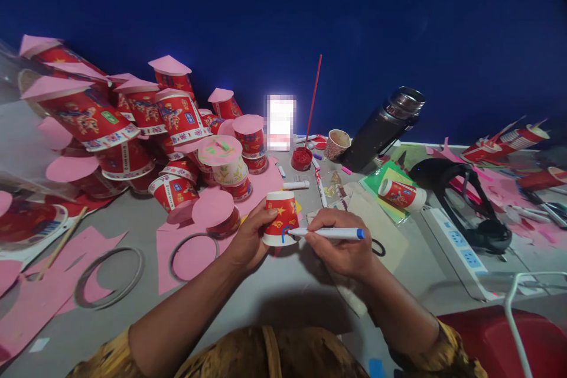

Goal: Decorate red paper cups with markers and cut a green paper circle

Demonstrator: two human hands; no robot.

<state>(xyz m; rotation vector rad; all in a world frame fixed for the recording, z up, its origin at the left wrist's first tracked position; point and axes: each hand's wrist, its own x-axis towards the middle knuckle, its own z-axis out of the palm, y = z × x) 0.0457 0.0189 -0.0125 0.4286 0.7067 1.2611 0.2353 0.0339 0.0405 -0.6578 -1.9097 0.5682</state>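
My left hand [251, 235] is wrapped round the left side of a red paper cup [280, 212], held upside down with its narrow base up. Gold stars and patterns cover the cup, and a white band runs round its lower rim. Between the thumb and fingers of my right hand [339, 245] is a white marker pen [332, 233] with a blue end pointing right. The tip touches the cup low on its front, where a blue drawn line shows. Directly below the hands the grey table [274, 283] carries a shadow.
Stacked red cups topped with pink paper discs [215, 209] fill the left. Grey rings [108, 277] lie on pink paper. Behind stand a bright blurred screen [280, 123], a small red pot [302, 158] with a stick, and a black flask [376, 136]. Rightward are a power strip [458, 254] and black headgear [469, 189].
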